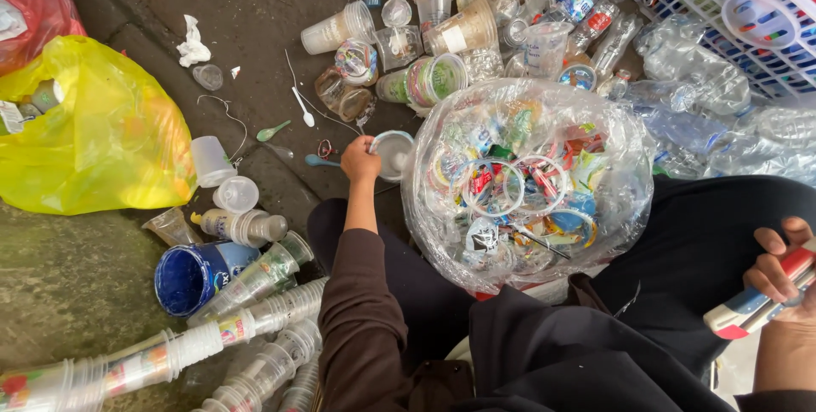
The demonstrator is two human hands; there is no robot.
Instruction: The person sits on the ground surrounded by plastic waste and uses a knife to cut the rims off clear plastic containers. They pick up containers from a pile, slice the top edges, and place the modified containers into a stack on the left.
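head view, left hand [360, 160]: at frame centre, your fingers pinch the rim of a clear plastic cup [393, 155] on the floor; grip the rim firmly so it won't buckle.
head view, right hand [778, 272]: lower right, closed around a red, white and blue tool [756, 300]; keep it steady.
head view, clear bag [527, 183]: just right of the cup, mouth open; lift the cup straight across.

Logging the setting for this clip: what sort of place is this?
Probably an outdoor waste-plastic sorting spot: loose plastic cups on bare concrete ground, nested cup stacks, and a clear bag stuffed with cup lids.
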